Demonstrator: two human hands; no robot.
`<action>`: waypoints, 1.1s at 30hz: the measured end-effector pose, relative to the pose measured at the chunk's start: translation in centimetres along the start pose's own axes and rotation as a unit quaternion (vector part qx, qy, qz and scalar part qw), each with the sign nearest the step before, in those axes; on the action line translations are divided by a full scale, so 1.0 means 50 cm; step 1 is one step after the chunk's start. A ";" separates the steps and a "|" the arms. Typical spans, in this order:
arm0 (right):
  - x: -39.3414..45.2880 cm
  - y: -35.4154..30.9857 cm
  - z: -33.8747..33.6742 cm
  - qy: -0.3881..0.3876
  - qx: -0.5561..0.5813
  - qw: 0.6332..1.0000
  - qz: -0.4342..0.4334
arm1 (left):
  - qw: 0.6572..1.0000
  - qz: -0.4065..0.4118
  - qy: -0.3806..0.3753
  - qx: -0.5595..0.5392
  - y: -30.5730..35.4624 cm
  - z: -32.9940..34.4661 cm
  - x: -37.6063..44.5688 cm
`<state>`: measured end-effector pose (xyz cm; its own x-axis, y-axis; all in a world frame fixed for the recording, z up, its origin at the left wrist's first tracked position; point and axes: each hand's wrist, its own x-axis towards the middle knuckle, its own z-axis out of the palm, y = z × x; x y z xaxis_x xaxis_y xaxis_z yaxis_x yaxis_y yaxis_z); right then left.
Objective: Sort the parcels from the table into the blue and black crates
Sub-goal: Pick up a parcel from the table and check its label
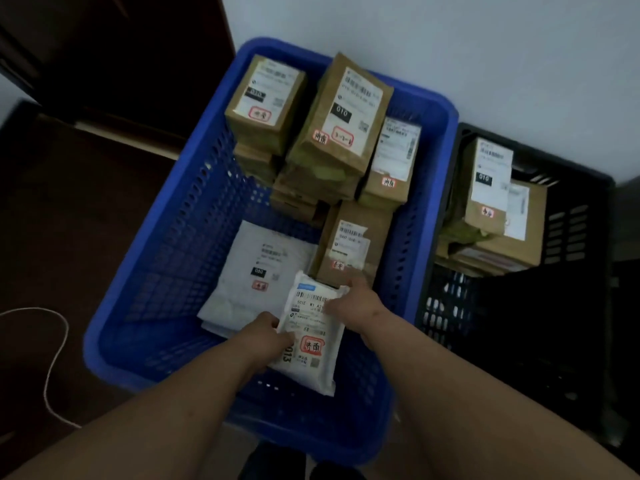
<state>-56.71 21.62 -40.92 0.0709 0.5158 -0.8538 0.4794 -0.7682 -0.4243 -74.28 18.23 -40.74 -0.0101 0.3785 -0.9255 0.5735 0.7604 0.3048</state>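
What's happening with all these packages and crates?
A person is sorting parcels into two crates. Both hands, left hand and right hand, hold a small white parcel over the near end of the blue crate. That crate already holds brown boxes stacked at its far end and a flat white mailer. The black crate beside it holds a few brown boxes too.

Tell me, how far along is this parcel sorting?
Well underway. Brown boxes are already stacked in the blue crate, and a few more sit in the black crate. Right now the left hand and right hand hold a white parcel inside the blue crate. The table is out of view, so what remains is unknown.
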 end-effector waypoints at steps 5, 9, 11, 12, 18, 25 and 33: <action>0.028 0.050 0.023 0.007 0.011 0.999 0.042 | 0.999 0.006 -0.022 0.046 -0.002 0.055 0.046; 0.046 0.073 0.043 -0.034 0.017 0.996 0.086 | 0.997 0.008 -0.055 0.061 -0.007 0.085 0.072; 0.047 0.071 0.047 -0.048 0.004 0.994 0.096 | 0.996 0.004 -0.056 0.074 -0.002 0.097 0.066; 0.042 0.067 0.045 -0.051 -0.011 0.995 0.090 | 0.996 0.001 -0.050 0.074 -0.001 0.103 0.061; -0.019 0.042 0.008 -0.101 -0.105 0.989 0.023 | 0.996 0.021 0.020 0.080 0.016 0.114 0.008; -0.187 0.004 -0.098 -0.091 -0.143 0.980 -0.105 | 0.982 0.095 0.101 0.126 0.076 0.118 -0.149; -0.387 0.063 -0.284 0.064 -0.276 0.939 -0.196 | 0.936 0.213 0.157 0.233 0.170 0.161 -0.347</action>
<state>-44.14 14.62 -21.46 -0.1172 0.7864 -0.6064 0.8689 -0.2145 -0.4461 -62.63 13.87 -23.93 0.1032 0.7869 -0.6084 0.8740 0.2202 0.4331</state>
